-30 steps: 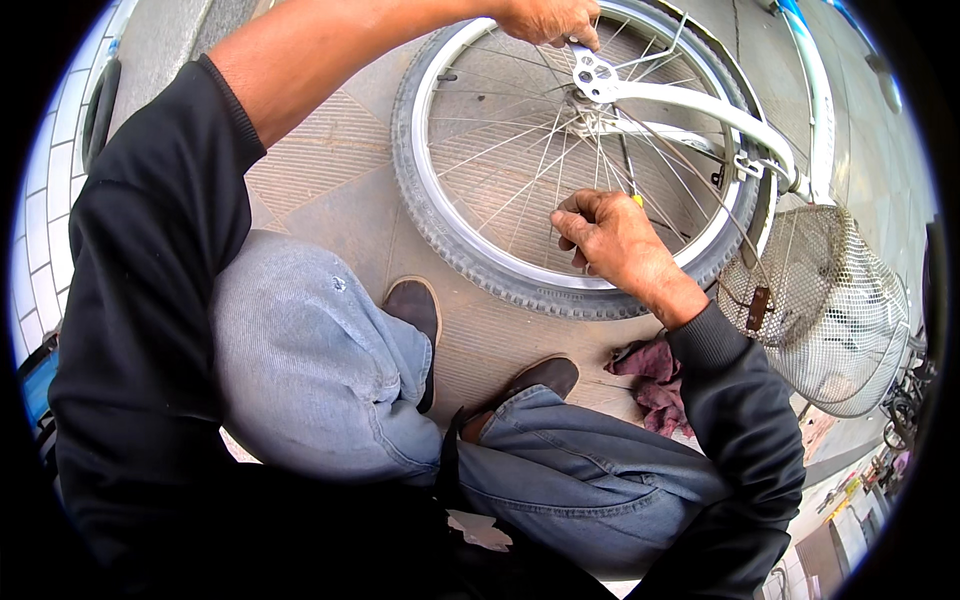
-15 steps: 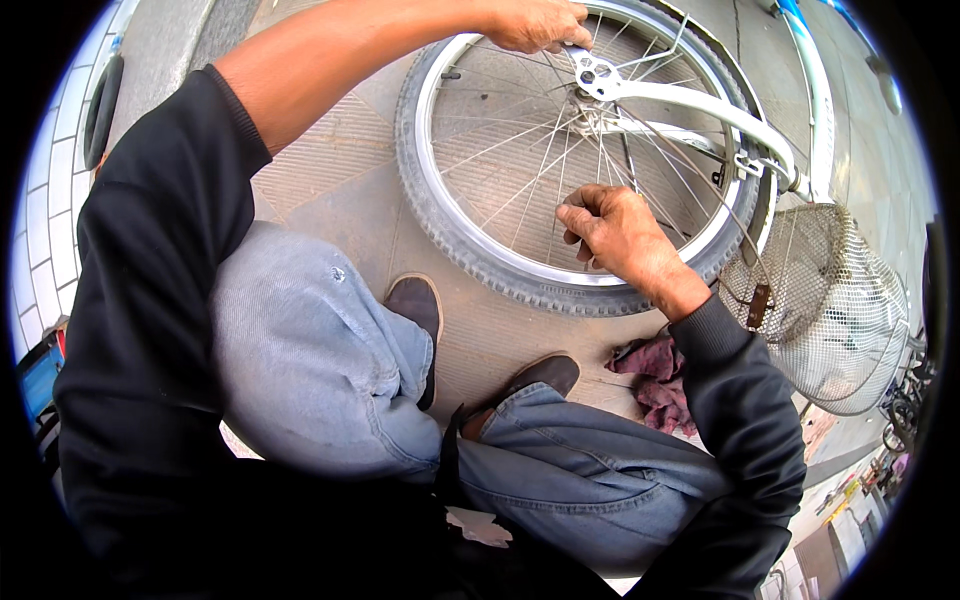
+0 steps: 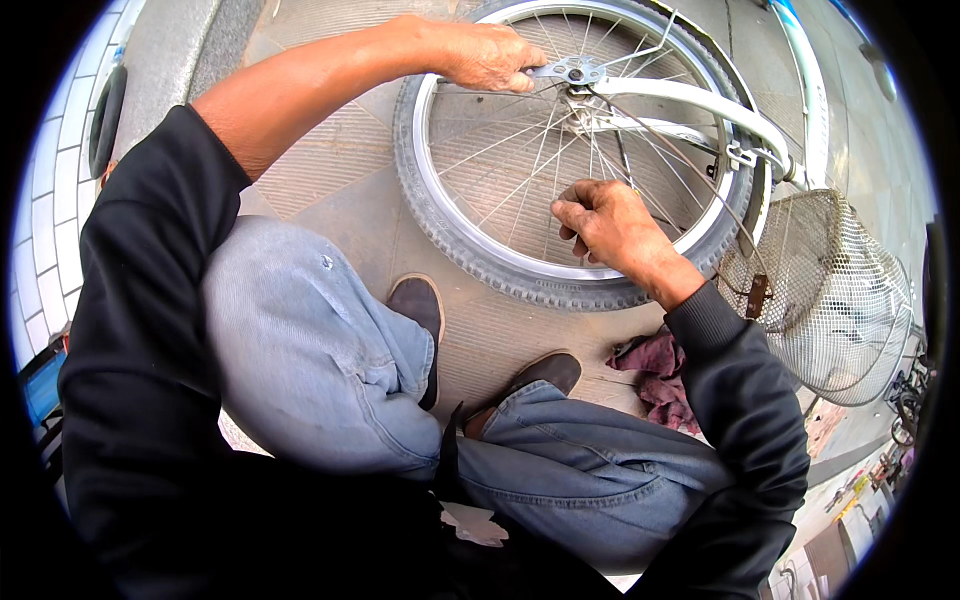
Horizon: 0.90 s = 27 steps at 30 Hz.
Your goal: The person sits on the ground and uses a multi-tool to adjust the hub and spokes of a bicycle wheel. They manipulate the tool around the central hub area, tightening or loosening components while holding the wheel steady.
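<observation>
At the top, my left hand [image 3: 485,58] is closed on one end of a flat silver spanner with several holes [image 3: 575,70]. Its other end lies over the axle area of a bicycle wheel [image 3: 428,215], beside the end of a white frame tube [image 3: 690,92]. My right hand [image 3: 612,222] hovers above the spokes on the near side of the wheel, fingers curled and thumb against them. Whether anything small is pinched there I cannot make out. The wheel lies on its side, with a knobbly grey tyre and silver rim.
A wire mesh basket [image 3: 840,300] stands to the right of the wheel. A dark red rag [image 3: 655,375] lies on the paving by my right forearm. My shoes [image 3: 415,305] are close to the tyre. A black ring-shaped object [image 3: 105,120] is at the far left.
My left hand has swung toward me and to the left, turning the spanner with it about the axle. My right hand has stayed almost still.
</observation>
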{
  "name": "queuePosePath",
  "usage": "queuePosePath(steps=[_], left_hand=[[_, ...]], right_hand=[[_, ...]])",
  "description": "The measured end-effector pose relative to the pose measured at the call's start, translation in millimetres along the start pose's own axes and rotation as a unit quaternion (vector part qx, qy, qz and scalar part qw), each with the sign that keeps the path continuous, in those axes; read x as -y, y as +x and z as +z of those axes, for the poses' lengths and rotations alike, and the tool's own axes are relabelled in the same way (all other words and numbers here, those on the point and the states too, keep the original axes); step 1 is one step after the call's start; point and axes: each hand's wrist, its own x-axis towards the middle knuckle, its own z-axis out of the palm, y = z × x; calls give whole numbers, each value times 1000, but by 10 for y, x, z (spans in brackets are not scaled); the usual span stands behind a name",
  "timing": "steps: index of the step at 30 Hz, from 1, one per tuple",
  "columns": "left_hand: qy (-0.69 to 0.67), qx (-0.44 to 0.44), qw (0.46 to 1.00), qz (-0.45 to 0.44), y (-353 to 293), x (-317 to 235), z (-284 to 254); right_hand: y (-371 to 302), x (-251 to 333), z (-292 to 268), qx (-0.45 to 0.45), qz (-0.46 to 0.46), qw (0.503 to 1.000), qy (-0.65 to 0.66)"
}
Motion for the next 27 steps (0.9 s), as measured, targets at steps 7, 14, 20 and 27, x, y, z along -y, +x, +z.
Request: queuePosePath(steps=[7, 14, 20, 27], left_hand=[[-168, 63, 975, -131, -35, -248, 26], [-421, 37, 874, -240, 21, -604, 92], [-511, 32, 818, -262, 43, -729, 169], [-558, 30, 784, -270, 37, -884, 147]], right_hand=[[-1, -7, -13, -2, -16, 1000, -19], [-4, -34, 7, -9, -20, 999, -23], [25, 4, -39, -60, -52, 997, 19], [38, 5, -149, -102, -37, 962, 249]])
